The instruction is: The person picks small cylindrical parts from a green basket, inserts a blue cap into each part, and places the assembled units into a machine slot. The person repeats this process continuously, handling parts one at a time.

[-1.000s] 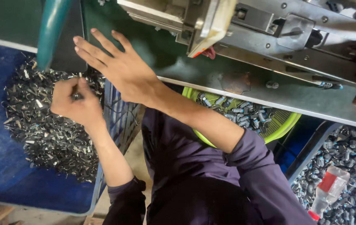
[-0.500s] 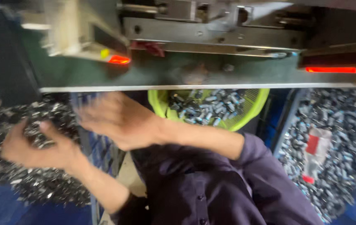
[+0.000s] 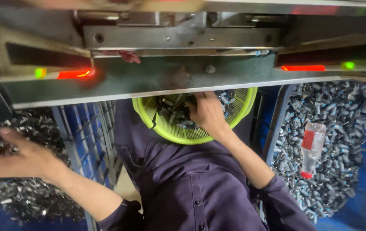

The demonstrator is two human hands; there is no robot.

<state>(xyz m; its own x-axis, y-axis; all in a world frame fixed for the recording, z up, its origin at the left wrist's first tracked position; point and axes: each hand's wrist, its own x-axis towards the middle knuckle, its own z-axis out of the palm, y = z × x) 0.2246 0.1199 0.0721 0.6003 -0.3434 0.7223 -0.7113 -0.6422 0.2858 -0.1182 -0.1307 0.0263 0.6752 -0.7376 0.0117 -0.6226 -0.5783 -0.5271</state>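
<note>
**A:** so what's each hand doing? The left hand (image 3: 14, 156) has its grip curled around a small clump of little metal parts (image 3: 2, 146), held up just above the big pile of the same parts (image 3: 24, 188) in the blue crate (image 3: 84, 137). Can't tell which way the pieces point, they're bunched and blurry, long axes going every direction.

**B:** yeah. And the right hand (image 3: 208, 113) is down in the yellow-green basket (image 3: 183, 132) on the lap, fingers dug into the parts there. Fingertips are buried, so I can't tell if that grip is closed on anything.

**A:** the far rim of the basket is hidden under the grey machine ledge (image 3: 148, 83). Off to the right of that hand there's another bin of parts (image 3: 333, 128) with a clear bottle (image 3: 311, 147) lying on top, red cap pointing toward the person.
</note>
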